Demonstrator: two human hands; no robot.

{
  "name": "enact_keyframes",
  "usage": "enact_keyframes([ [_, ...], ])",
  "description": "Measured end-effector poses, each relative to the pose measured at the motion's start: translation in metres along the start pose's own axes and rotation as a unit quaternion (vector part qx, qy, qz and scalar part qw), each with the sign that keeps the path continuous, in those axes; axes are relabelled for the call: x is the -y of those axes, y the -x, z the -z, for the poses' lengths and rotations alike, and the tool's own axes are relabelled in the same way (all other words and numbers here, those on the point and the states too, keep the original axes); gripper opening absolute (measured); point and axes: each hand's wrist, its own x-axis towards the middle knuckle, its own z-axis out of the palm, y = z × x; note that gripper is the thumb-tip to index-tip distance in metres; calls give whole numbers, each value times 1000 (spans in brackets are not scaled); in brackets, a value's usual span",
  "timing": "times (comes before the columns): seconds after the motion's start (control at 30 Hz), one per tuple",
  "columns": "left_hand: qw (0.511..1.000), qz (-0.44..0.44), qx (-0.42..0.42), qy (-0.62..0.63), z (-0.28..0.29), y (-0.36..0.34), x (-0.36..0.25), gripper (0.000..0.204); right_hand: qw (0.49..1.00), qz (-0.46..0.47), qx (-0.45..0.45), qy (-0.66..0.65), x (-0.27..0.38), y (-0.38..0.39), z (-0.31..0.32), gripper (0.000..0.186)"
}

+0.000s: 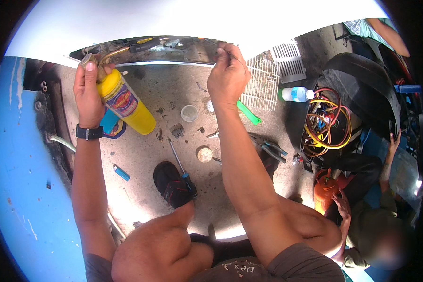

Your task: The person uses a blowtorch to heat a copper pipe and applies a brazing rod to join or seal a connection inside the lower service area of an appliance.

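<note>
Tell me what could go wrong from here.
The left hand grips the yellow cylindrical canister only near its top, so it could slip. The curved brass-coloured tube runs toward the right hand; if it is lit (no flame is visible), it might burn that hand. The long-shafted screwdriver beside the black shoe could roll underfoot.

Rough concrete floor (143,157), bright light patches (131,199); scuffed blue panel (26,160) along left.
</note>
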Motion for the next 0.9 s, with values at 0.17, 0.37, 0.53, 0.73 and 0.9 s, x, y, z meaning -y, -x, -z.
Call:
enact_keyframes([
  [0.17,1000,-8,5,-2,0,2,-2,32,1000,17,6,7,-3,-2,0,6],
  [0.37,1000,-13,8,8,-3,6,-7,31,999,45,-18,13,-6,-1,-2,6],
  [0.53,1000,-11,-4,-9,-5,11,-10,33,1000,27,-4,2,-3,-1,-3,6],
  [0.73,1000,-9,-14,-6,-9,15,-13,34,999,46,-26,8,-10,0,-4,8],
  [0.9,1000,-13,-11,-16,-4,14,-9,34,999,37,-7,-3,-4,2,-5,10],
])
